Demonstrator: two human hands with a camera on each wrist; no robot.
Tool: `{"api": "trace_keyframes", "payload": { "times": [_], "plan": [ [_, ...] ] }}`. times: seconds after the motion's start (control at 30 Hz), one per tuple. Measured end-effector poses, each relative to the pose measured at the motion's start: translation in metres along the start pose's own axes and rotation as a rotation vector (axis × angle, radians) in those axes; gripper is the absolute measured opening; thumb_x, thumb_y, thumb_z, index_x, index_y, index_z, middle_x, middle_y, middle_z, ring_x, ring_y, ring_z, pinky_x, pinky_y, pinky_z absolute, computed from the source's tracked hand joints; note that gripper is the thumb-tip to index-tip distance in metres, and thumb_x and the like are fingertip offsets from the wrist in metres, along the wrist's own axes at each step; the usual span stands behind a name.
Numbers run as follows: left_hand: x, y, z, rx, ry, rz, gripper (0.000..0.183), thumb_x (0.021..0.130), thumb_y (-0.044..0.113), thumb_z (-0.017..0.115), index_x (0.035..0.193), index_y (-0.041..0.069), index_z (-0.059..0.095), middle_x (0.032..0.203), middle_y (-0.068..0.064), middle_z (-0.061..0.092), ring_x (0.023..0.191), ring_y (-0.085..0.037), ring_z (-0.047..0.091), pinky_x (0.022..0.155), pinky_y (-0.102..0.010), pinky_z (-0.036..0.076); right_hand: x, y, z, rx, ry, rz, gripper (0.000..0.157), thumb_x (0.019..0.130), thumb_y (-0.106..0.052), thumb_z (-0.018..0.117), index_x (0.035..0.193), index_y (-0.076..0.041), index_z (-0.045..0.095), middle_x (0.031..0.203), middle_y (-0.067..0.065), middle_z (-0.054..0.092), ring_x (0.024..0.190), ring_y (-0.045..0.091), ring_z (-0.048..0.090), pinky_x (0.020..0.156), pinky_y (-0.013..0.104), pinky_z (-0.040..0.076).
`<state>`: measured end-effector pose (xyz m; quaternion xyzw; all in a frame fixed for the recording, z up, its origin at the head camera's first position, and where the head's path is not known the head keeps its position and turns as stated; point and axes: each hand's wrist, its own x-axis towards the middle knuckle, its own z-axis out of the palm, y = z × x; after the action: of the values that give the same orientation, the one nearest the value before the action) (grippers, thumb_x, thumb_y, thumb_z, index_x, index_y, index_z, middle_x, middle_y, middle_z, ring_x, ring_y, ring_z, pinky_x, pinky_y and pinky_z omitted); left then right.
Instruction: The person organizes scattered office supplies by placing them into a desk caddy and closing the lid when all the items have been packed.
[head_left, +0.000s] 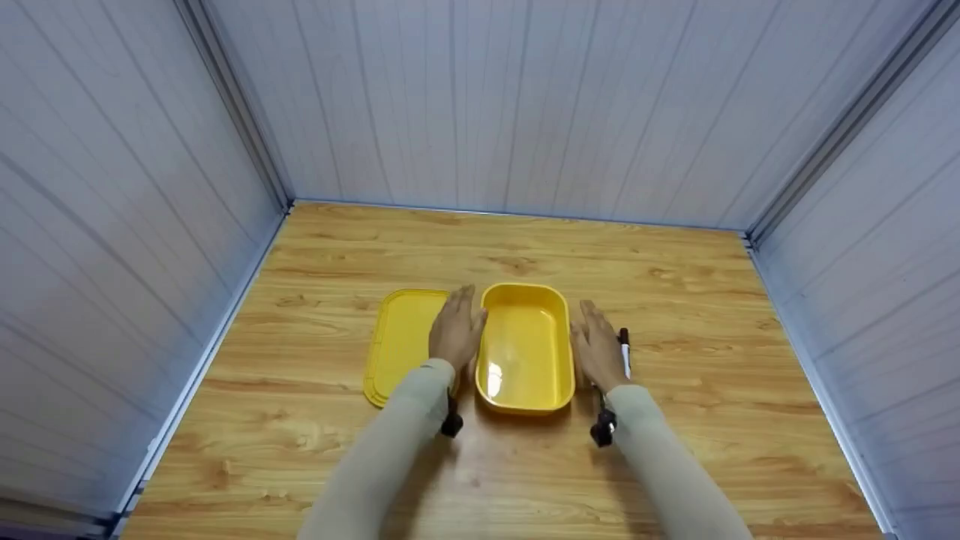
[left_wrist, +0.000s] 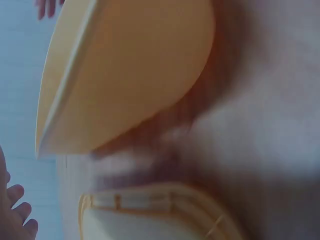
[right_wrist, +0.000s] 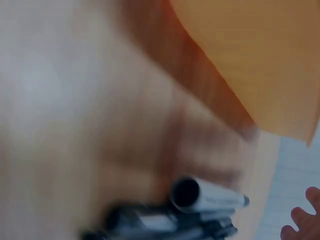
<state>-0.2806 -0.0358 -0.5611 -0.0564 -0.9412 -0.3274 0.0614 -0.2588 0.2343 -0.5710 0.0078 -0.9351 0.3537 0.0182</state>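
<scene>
A yellow plastic box (head_left: 525, 352), open at the top with nothing in it, stands on the wooden table between my two hands. My left hand (head_left: 456, 330) is at its left side, fingers straight and pointing forward, the thumb near the rim. Flat to the left lies a yellow lid (head_left: 405, 337), its right part hidden behind that hand. On the box's right side my right hand (head_left: 598, 349) is held with straight fingers. Beyond this hand lies a marker (head_left: 625, 351), partly covered by it. The left wrist view shows the box wall (left_wrist: 145, 65) above the lid's edge (left_wrist: 150, 202).
Near the right hand, the right wrist view shows a white-bodied marker (right_wrist: 215, 196) beside blurred dark pens (right_wrist: 150, 222). White panel walls (head_left: 480, 105) enclose the table (head_left: 300, 450) at the back and both sides.
</scene>
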Motion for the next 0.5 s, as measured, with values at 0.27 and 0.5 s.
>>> {"api": "trace_keyframes", "payload": {
  "times": [0.27, 0.5],
  "plan": [
    [-0.024, 0.005, 0.022, -0.09, -0.005, -0.012, 0.053, 0.104, 0.027, 0.048, 0.152, 0.009, 0.037, 0.152, -0.011, 0.042, 0.138, -0.03, 0.042, 0.11, -0.047, 0.036, -0.021, -0.005, 0.022, 0.07, -0.01, 0.033, 0.054, 0.107, -0.033, 0.035, 0.158, -0.019, 0.023, 0.161, 0.01, 0.025, 0.148, 0.035, 0.021, 0.117, 0.056, 0.016],
    [-0.028, 0.004, 0.032, -0.153, 0.009, -0.028, 0.049, 0.103, 0.012, 0.046, 0.152, 0.01, 0.038, 0.152, -0.008, 0.041, 0.131, -0.03, 0.049, 0.104, -0.046, 0.043, -0.024, -0.006, 0.025, 0.08, 0.02, 0.022, 0.051, 0.107, -0.027, 0.036, 0.157, -0.017, 0.028, 0.159, 0.011, 0.031, 0.146, 0.035, 0.027, 0.117, 0.053, 0.019]
  ]
}}
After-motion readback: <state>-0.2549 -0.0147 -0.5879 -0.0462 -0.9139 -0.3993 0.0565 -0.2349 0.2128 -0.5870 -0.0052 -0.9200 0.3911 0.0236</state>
